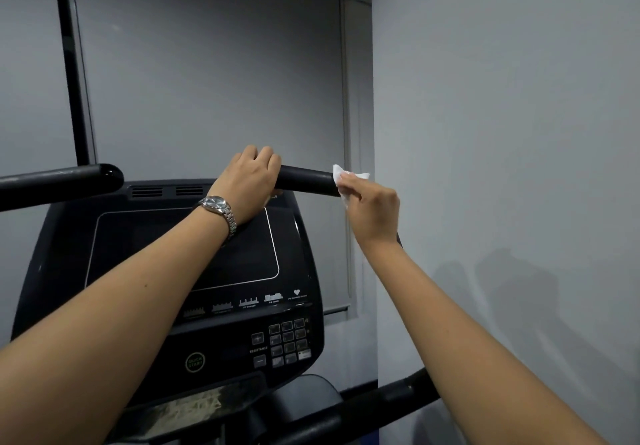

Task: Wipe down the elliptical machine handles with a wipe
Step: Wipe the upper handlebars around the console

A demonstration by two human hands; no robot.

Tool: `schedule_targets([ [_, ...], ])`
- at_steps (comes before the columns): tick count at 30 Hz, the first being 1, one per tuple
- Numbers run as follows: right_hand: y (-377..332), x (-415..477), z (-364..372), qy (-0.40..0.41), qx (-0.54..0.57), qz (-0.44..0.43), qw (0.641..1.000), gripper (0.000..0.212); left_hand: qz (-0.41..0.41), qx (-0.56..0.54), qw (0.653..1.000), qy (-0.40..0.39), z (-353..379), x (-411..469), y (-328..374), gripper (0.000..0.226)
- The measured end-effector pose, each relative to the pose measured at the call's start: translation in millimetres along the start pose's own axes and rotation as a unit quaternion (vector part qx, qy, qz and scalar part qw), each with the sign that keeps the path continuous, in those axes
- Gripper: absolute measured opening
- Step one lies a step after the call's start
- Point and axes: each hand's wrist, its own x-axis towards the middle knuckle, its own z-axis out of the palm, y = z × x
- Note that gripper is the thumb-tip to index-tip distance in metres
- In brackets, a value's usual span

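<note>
The left hand (250, 181) (a steel watch (219, 210) on its wrist) curls its fingers over the end of the right handle (306, 180) above the console (194, 271). The right hand (372, 211) pinches a white wipe (341, 176) against the same black bar, further along it. The left handle (62, 181) is untouched.

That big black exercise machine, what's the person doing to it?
A person is cleaning it. The left hand grips the black tubular handle on the machine's right side. The right hand pinches a crumpled white wipe against that same handle, farther right along it. The other black handle, left of the dark console, has no hand on it.
</note>
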Motion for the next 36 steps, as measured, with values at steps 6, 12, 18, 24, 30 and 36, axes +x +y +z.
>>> schedule_targets([
  [6, -25, -6, 10, -0.039, 0.0, -0.06, 0.997, 0.019, 0.004, -0.002, 1.0, -0.004, -1, 0, 0, 0.034],
  [12, -11, 6, 0, 0.005, -0.02, 0.021, 1.0, 0.011, 0.005, -0.001, 1.0, 0.004, 0, 0, 0, 0.035],
  [18, -8, -5, -8, -0.032, -0.015, -0.027, 0.999, 0.015, 0.004, -0.011, 1.0, -0.006, -1, 0, 0, 0.034],
  [24, -13, -4, -6, -0.022, -0.034, -0.02, 0.999, 0.025, 0.001, -0.017, 1.0, -0.006, -2, -1, 0, 0.032],
  [30, 12, 1, -25, -0.036, -0.062, 0.038, 0.997, 0.011, 0.001, -0.01, 1.0, -0.007, -3, -1, 1, 0.032],
  [36, 2, -5, -23, -0.078, -0.031, -0.046, 0.995, 0.013, 0.005, -0.003, 1.0, -0.019, -5, -1, 1, 0.034],
])
